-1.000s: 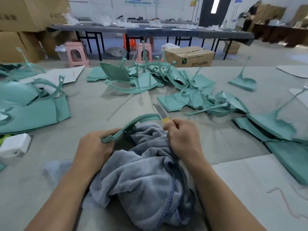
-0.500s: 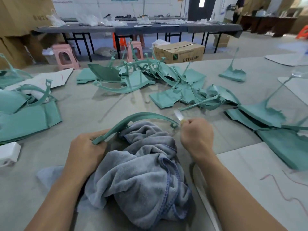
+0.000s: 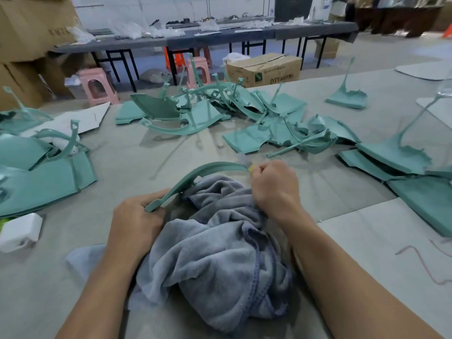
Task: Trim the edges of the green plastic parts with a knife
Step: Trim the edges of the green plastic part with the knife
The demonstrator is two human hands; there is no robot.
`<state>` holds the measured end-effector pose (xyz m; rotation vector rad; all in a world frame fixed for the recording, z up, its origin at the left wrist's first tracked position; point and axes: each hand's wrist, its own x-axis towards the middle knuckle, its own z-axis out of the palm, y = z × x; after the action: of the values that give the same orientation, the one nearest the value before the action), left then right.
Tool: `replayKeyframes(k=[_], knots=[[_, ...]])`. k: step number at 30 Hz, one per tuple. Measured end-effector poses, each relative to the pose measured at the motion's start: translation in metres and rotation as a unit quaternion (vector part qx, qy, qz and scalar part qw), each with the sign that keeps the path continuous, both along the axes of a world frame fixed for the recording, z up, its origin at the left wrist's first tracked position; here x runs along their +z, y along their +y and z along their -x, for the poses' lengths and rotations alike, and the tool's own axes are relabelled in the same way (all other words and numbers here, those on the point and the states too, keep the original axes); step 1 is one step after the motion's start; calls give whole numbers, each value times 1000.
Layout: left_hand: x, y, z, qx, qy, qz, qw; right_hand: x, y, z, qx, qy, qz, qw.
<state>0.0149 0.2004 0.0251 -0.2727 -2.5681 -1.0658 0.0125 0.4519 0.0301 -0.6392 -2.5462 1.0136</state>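
Left of both grips: a white plastic box (image 3: 19, 232) at the counter (image 3: 127, 162) edge, and a stack of matte green panels (image 3: 41, 182) beyond it.

Left hand (image 3: 137, 221), fingers curled, clamped the near end of the curved green strip (image 3: 195, 174), a thin, smooth arc rising over a bunched grey towel (image 3: 215, 253), soft pile, stitched blue hem.

Right hand (image 3: 275, 187) was fisted round the knife (image 3: 245, 162); only a yellow bit and a blurred blade showed above the knuckles, at the strip's far end.

Against half a second earlier: the right hand sat closer in over the towel, and the strip's far end with its tab, showing then, was covered by the fist. Left grip unchanged.

Beyond the grips, a bare stretch of grey counter, then a tangled heap of green parts (image 3: 244, 113). Right of the right grip: more stacked panels (image 3: 391, 157) and a pale sheet (image 3: 381, 241) with loose pink trimmings (image 3: 420, 263).
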Motion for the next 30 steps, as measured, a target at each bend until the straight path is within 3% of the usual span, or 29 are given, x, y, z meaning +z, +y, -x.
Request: replayKeyframes(k=[3, 6, 9, 12, 14, 16, 25, 27, 30], knots=[[-7, -5, 3, -18, -1, -12, 1000, -14, 30, 2, -98, -39, -26, 994], [-10, -9, 9, 28, -40, -113, 992, -15, 26, -3, -87, 64, 43, 993], [-8, -9, 12, 84, -99, -322, 938, -3, 15, -11, -37, 231, 102, 967], [-9, -10, 16, 75, -227, -397, 886, 5, -2, -25, 55, 301, 71, 949], [-7, -12, 14, 24, -324, -391, 861, 4, -14, -32, 140, 277, 22, 950], [-6, -15, 14, -4, -364, -379, 851, -2, -22, -32, 199, 227, -31, 953], [-6, -14, 14, -10, -366, -352, 861, -12, -23, -10, 225, 92, -92, 966], [-7, -15, 15, -12, -364, -346, 864, -11, -24, -7, 204, 66, -117, 970], [-8, -14, 16, -15, -356, -326, 876, -5, -17, -7, 53, 59, -158, 984]])
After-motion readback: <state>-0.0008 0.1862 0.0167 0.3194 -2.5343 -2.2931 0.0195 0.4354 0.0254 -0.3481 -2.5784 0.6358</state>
